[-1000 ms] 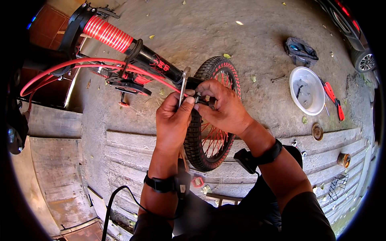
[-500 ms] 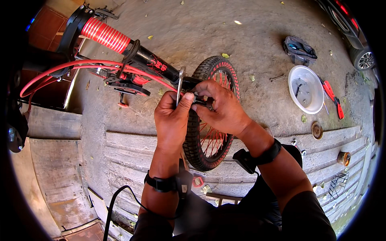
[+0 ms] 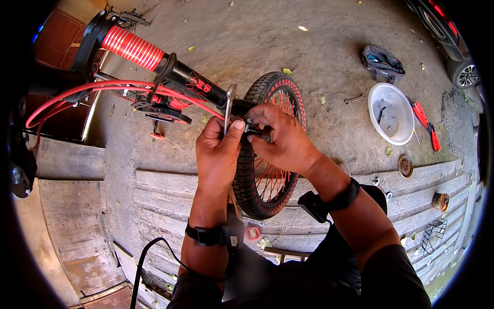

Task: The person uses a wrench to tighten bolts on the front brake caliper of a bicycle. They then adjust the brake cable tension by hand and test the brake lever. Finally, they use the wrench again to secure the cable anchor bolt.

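Note:
A bicycle with a red-banded front tube [image 3: 133, 47] and a black, red-spoked wheel [image 3: 247, 183] stands in front of me. My left hand [image 3: 218, 149] is closed in a pinch around a silver wrench [image 3: 229, 105], which points upward between thumb and fingers. Beside it, my right hand [image 3: 285, 141] pinches a small black brake part [image 3: 265, 134] above the tyre. The two hands almost meet there. A red cable [image 3: 121, 82] loops from the handlebar side down to the left hand. Fingers hide most of the fitting between them.
Right of the wheel, a white basin [image 3: 372, 112] holds small metal pieces. Next to it lies a red-handled tool [image 3: 426, 122]. Behind are a grey tool bag [image 3: 382, 64] and a parked car [image 3: 459, 72]. Concrete steps [image 3: 167, 180] run across below; wooden boards [image 3: 72, 216] lie left.
The handlebar, front tube and wheel have shifted very slightly left. The left hand has moved slightly left and down with the wrench; both grips stay the same.

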